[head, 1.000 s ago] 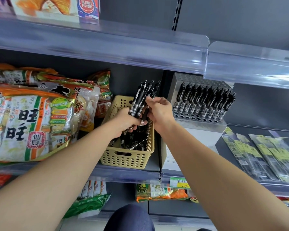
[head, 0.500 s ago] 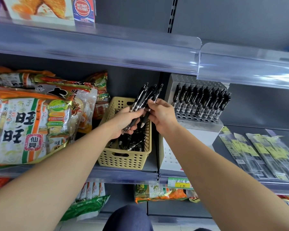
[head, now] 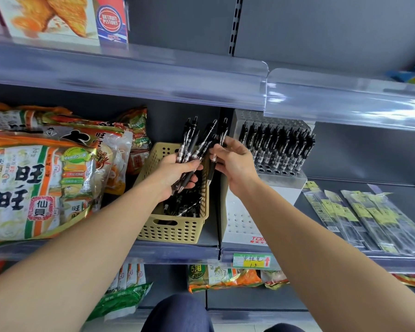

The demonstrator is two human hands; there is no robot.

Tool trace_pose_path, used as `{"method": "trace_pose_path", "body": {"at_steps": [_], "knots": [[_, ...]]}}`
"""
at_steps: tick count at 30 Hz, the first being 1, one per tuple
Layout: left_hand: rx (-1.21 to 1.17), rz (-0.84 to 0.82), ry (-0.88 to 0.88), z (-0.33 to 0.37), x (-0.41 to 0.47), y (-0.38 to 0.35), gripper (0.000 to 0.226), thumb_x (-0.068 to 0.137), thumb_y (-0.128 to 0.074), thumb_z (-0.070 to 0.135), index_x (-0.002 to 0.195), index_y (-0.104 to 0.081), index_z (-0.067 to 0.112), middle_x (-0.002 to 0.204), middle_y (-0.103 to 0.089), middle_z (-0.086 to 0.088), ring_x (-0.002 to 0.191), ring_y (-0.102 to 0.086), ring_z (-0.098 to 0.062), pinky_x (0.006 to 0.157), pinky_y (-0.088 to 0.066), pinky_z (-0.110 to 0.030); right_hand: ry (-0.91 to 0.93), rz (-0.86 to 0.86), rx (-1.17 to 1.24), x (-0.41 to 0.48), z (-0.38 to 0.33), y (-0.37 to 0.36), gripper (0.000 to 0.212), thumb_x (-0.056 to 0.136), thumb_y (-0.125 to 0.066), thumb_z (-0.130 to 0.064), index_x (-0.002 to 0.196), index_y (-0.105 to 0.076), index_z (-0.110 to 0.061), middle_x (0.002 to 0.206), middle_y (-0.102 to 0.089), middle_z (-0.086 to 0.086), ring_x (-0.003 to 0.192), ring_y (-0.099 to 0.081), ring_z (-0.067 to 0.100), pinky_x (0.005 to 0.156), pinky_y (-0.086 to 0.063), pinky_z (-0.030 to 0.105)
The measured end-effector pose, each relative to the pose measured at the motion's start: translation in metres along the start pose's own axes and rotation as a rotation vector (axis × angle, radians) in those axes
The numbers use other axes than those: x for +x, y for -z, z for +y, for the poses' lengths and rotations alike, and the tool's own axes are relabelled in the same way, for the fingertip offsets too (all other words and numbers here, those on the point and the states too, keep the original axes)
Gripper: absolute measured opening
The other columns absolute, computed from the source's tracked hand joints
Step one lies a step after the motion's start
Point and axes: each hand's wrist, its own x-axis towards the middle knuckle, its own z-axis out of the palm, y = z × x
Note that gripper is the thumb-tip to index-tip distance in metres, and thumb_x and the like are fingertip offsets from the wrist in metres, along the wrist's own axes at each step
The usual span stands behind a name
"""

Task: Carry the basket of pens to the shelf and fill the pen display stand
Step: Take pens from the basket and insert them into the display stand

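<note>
Store shelving, grey back panels, clear plastic lip strips on the shelf edges.

Left hand (head: 175, 168): fingers wrapped round a bundle of pens (head: 192, 142). All are black click pens with clear mid-sections, clip ends fanned out at 12 o'clock above the fist, tips poking out below.

Right hand (head: 235, 161): at 3 o'clock of the left one, just beside it. Thumb and fingertips pinch a single pen (head: 210, 172) at the edge of the bundle. It is nearly upright, clip end at 12, tip at 6.

Basket (head: 173, 231): beige perforated plastic with a slot handle in the near wall. It sits on the middle shelf (head: 177, 250) at 6 o'clock under the left hand. Loose pens (head: 180, 207) lie in the bottom, same black type.

Pen display stand (head: 240, 221): white body, grey stepped top full of holes, at 3 o'clock of the basket. Touching or just beside, can't tell. Rear rows hold stocked pens (head: 278, 144) standing upright; the front row of holes shows open.

Further out:
- Snack bags (head: 41, 183) at 9 o'clock, orange, green and white.
- Flat clear packets (head: 359, 212) with yellow labels at 3 to 4 o'clock.
- Green price tag (head: 252, 259) on the shelf edge at 6 o'clock of the stand.
</note>
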Motion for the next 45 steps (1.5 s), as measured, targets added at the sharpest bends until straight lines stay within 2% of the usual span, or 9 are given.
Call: {"method": "trace_pose_path", "body": {"at_steps": [4,7,12,17,24,28,34,39,45], "knots": [[-0.034,-0.004,-0.008,0.000,-0.004,-0.006,0.018,0.087,-0.067,0.012,0.104,-0.063,0.008,0.090,-0.075,-0.008,0.065,-0.066,-0.017,0.055,-0.055,-0.028,0.029,0.032,-0.020,-0.006,-0.006,0.010,0.021,0.089,-0.067,-0.021,0.106,-0.065,-0.010,0.089,-0.067,-0.001,0.072,-0.060,0.005,0.067,-0.044,0.020],[-0.033,-0.025,-0.009,-0.002,-0.008,-0.011,0.014,0.090,-0.065,0.014,0.103,-0.063,0.009,0.093,-0.075,-0.009,0.068,-0.069,-0.016,0.058,-0.057,-0.029,0.034,0.081,-0.056,-0.009,-0.011,0.018,0.020,0.085,-0.071,-0.022,0.101,-0.067,-0.011,0.082,-0.064,-0.006,0.070,-0.057,0.004,0.072,-0.044,0.022],[-0.091,-0.034,0.010,-0.003,-0.012,-0.022,0.016,0.092,-0.061,0.012,0.106,-0.060,0.006,0.087,-0.074,-0.009,0.061,-0.064,-0.016,0.050,-0.052,-0.028,0.051,0.129,-0.066,-0.014,-0.018,0.033,0.023,0.083,-0.072,-0.010,0.104,-0.063,-0.010,0.076,-0.062,-0.001,0.061,-0.057,0.008,0.057,-0.048,0.022],[-0.097,-0.058,-0.014,-0.001,-0.017,-0.034,0.010,0.089,-0.065,0.009,0.098,-0.061,0.008,0.085,-0.074,-0.008,0.062,-0.063,-0.017,0.050,-0.051,-0.027,0.102,0.175,-0.123,-0.018,-0.025,0.047,0.020,0.078,-0.077,-0.011,0.092,-0.063,-0.014,0.081,-0.065,0.001,0.072,-0.061,0.014,0.070,-0.055,0.025],[-0.150,-0.028,0.003,-0.004,-0.021,-0.053,0.012,0.085,-0.066,0.002,0.095,-0.062,0.006,0.086,-0.072,-0.010,0.066,-0.067,-0.018,0.061,-0.055,-0.030,0.245,0.275,-0.276,-0.014,-0.054,0.073,0.024,0.076,-0.079,-0.016,0.097,-0.068,-0.011,0.091,-0.072,0.004,0.087,-0.069,0.020,0.088,-0.055,0.039],[-0.186,-0.024,0.009,-0.005,-0.023,-0.066,0.011,0.083,-0.067,-0.003,0.091,-0.064,0.005,0.085,-0.070,-0.012,0.064,-0.065,-0.017,0.059,-0.054,-0.028,0.351,0.366,-0.393,-0.009,-0.065,0.083,0.015,0.077,-0.079,-0.016,0.088,-0.068,-0.019,0.076,-0.070,-0.003,0.077,-0.067,0.017,0.085,-0.056,0.037],[-0.196,-0.046,0.033,-0.007,-0.029,-0.082,0.015,0.080,-0.069,-0.004,0.088,-0.061,0.006,0.084,-0.069,-0.013,0.067,-0.066,-0.020,0.063,-0.054,-0.032,0.430,0.441,-0.583,-0.002,-0.065,0.092,0.009,0.079,-0.075,-0.017,0.088,-0.073,-0.015,0.081,-0.073,0.004,0.076,-0.064,0.018,0.077,-0.053,0.031],[-0.185,-0.071,0.030,-0.008,-0.029,-0.088,0.015,0.080,-0.069,-0.004,0.088,-0.061,0.006,0.087,-0.069,-0.013,0.067,-0.066,-0.020,0.059,-0.055,-0.029,0.462,0.452,-0.702,0.003,-0.063,0.094,0.010,0.080,-0.073,-0.015,0.085,-0.072,-0.006,0.080,-0.073,0.011,0.079,-0.066,0.028,0.076,-0.054,0.038],[-0.142,-0.098,0.030,-0.006,-0.026,-0.087,0.016,0.081,-0.068,-0.004,0.093,-0.060,0.005,0.087,-0.070,-0.013,0.064,-0.067,-0.018,0.060,-0.056,-0.028,0.439,0.413,-0.767,0.004,-0.056,0.095,0.015,0.083,-0.071,-0.017,0.095,-0.074,-0.009,0.087,-0.074,0.011,0.074,-0.062,0.023,0.068,-0.048,0.028]]}}
